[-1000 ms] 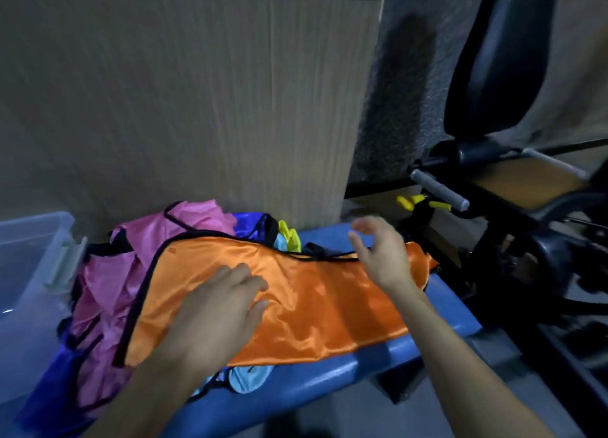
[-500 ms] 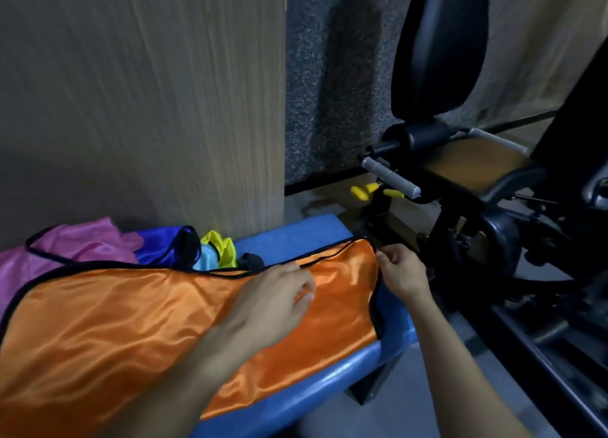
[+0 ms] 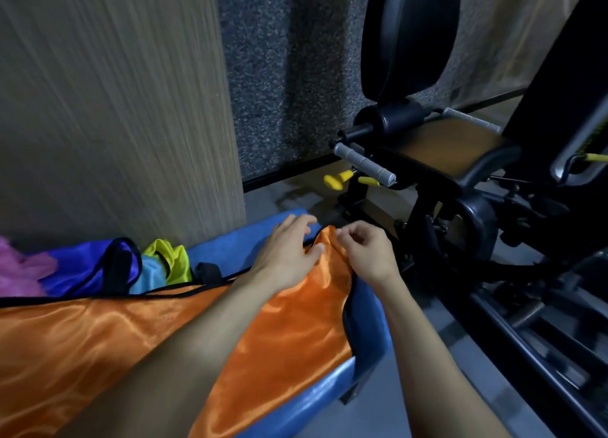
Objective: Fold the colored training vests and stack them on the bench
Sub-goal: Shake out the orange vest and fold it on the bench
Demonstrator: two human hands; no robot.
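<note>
The shiny orange satin training vest with black edging (image 3: 289,332) lies spread along the blue padded bench (image 3: 368,325), filling the lower left and the centre of the frame, and its far corner stands up a little near the bench end at the middle. The right hand (image 3: 367,256) has its fingers curled at this raised corner and seems to pinch the orange cloth, though the pinch itself is small in the view. The left hand (image 3: 286,253) rests with relaxed, nearly straight fingers on the vest just beside the same corner, grasping nothing. At the left edge a heap of other vests, pink, blue, light blue and yellow (image 3: 98,266), waits against the pale wooden wall panel (image 3: 115,108), touching the orange vest's far edge. In my judgement the danger is the slippery fabric: if the corner is pulled over while the left hand presses too lightly, the vest can slide off the bench end toward the black gym machine (image 3: 460,174) at the right, or the fold can come out crooked
</note>
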